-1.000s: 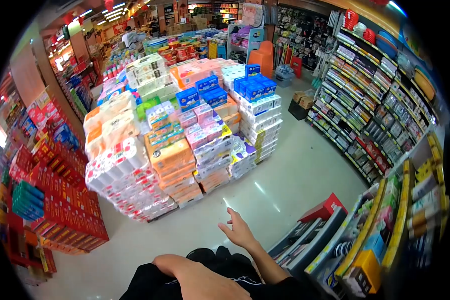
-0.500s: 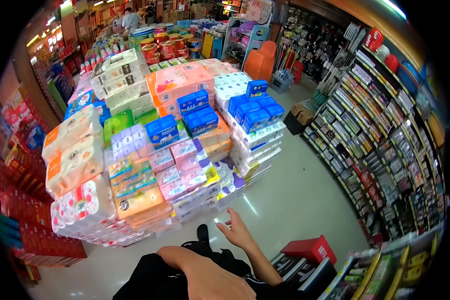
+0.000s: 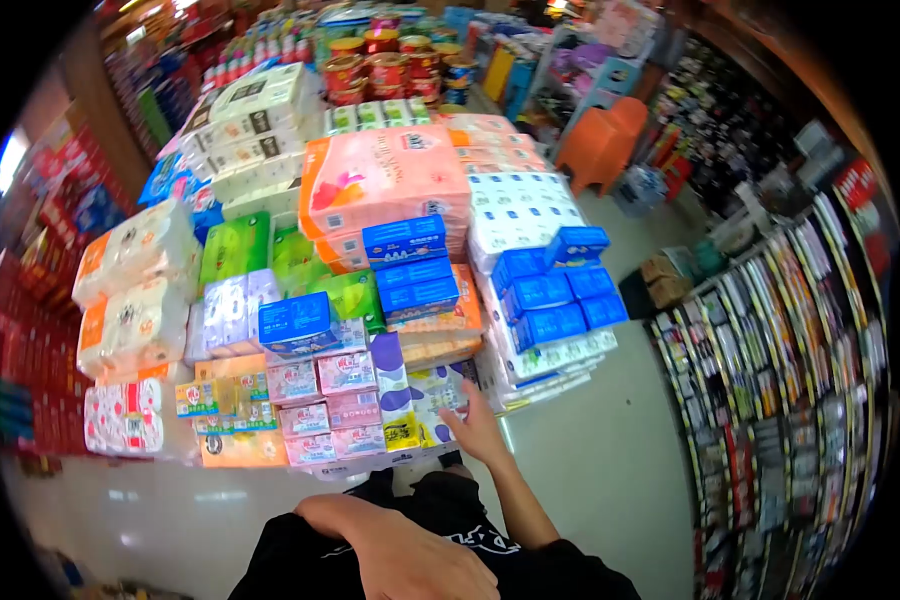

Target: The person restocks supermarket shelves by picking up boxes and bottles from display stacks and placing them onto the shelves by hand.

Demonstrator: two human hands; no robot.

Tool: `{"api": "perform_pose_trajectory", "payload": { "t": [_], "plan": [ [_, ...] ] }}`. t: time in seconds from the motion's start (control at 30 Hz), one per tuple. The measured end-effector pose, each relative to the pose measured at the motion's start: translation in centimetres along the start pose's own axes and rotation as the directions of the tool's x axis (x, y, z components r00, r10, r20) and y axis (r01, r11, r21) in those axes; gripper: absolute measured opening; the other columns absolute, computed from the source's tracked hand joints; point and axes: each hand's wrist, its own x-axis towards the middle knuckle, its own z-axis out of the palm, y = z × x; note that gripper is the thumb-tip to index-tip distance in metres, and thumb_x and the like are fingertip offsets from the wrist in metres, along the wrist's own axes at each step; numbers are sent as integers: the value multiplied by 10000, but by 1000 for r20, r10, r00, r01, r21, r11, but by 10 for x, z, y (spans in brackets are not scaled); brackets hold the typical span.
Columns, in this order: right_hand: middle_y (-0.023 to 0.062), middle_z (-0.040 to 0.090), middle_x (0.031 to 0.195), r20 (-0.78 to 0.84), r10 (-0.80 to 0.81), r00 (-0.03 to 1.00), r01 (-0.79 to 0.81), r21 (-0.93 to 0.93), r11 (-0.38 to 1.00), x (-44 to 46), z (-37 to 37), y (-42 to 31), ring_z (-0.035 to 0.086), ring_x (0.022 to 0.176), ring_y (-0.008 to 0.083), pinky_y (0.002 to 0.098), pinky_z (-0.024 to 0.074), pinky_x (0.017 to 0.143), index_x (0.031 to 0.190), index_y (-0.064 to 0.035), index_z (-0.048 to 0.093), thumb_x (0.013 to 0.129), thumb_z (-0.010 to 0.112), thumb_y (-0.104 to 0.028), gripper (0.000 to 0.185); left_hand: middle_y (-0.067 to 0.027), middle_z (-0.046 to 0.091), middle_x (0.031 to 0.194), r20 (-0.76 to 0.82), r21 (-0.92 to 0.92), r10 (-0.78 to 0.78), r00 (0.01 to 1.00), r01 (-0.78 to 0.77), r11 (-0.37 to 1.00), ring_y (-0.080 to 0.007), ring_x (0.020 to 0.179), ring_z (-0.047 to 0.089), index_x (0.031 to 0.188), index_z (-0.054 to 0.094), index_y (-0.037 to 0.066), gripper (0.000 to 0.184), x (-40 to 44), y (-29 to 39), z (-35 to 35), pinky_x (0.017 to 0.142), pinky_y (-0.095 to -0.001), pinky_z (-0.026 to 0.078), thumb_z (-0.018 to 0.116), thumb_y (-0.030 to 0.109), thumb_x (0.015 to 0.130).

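My right hand [image 3: 478,428] reaches out past my body with thumb and fingers apart and holds nothing. It is in front of a purple, white and yellow tissue pack [image 3: 420,400]; whether it touches the pack I cannot tell. My left hand [image 3: 425,562] is close to the camera at the bottom, its back showing and its fingers out of sight. Left of the purple pack are stacked pink tissue packs [image 3: 330,412]. Blue tissue boxes [image 3: 295,322] rest on top of the pile. A large pink-and-orange paper pack [image 3: 380,190] lies behind them.
More blue boxes [image 3: 540,298] sit on white paper packs [image 3: 525,215] at the right. Shelves of small goods [image 3: 770,400] line the right side. An orange chair [image 3: 602,145] stands farther back, near cardboard boxes [image 3: 663,280]. Red boxes [image 3: 45,340] are stacked at left.
My view has turned right and moved closer to the paper display. My right hand, low over the floor before, is now at the display's front edge. My left hand stays low in front.
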Motion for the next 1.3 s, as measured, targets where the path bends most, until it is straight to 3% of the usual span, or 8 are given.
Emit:
{"api": "perform_pose_trajectory", "payload": {
  "t": [0.17,0.23,0.3,0.37,0.57,0.87,1.0,1.3],
  "plan": [
    [327,461,1370,40,-119,992,120,-23,992,113,-22,50,537,1191,426,445,437,1020,1415,115,335,888,691,-320,770,-78,638,909,-240,-55,-236,942,230,972,-256,848,599,819,635,105,131,-14,-67,-77,756,-402,467,762,119,849],
    [337,447,1385,46,-103,994,102,9,995,148,-27,41,468,1280,458,453,383,1077,1418,126,315,896,678,-311,772,-33,585,834,-915,78,-125,384,471,878,-186,764,572,834,551,67,164,-45,-108,-102,669,-310,468,702,16,874],
    [297,485,1359,0,-154,988,153,69,986,173,-20,53,499,1251,407,427,398,1055,1421,108,320,883,694,-268,755,-61,605,900,-978,-71,110,-175,784,617,-118,819,568,847,543,38,127,-111,-158,-151,728,-259,463,651,11,909],
    [257,522,1333,-87,-222,971,232,121,965,208,-8,59,530,1221,357,400,414,1032,1423,90,324,870,710,-224,743,-83,622,951,-835,-82,416,-361,828,555,-105,814,564,867,552,13,111,-187,-191,-188,735,-258,467,651,33,914],
    [250,509,1351,-99,-132,986,148,187,971,243,12,73,484,1270,372,412,364,1079,1395,69,377,851,703,-192,685,-216,640,1102,-655,-303,681,-328,939,161,-307,1077,614,904,554,-18,170,-324,-213,-220,890,-365,464,630,126,951],
    [215,488,1404,-208,-151,966,196,216,957,207,-7,46,473,1300,307,400,360,1079,1427,20,390,851,694,-121,667,-61,605,717,-698,-178,611,-373,917,356,-126,626,502,883,541,-5,167,-244,-189,-189,617,-302,443,627,119,955],
    [214,463,1369,-356,-287,889,344,107,933,126,-42,-13,435,1293,323,416,316,1105,1444,21,327,876,691,-110,687,-177,640,1251,-710,49,643,-287,891,451,-125,974,594,916,523,8,104,-185,-169,-122,840,-268,466,584,68,975],
    [138,475,1329,-253,-513,820,549,600,582,-48,26,-114,462,1213,213,353,349,1052,1414,18,334,897,638,-14,600,-250,584,1305,-408,416,898,-162,843,342,-251,1138,599,958,519,16,138,-114,-54,107,972,-358,474,572,134,1006]
  ]
}}
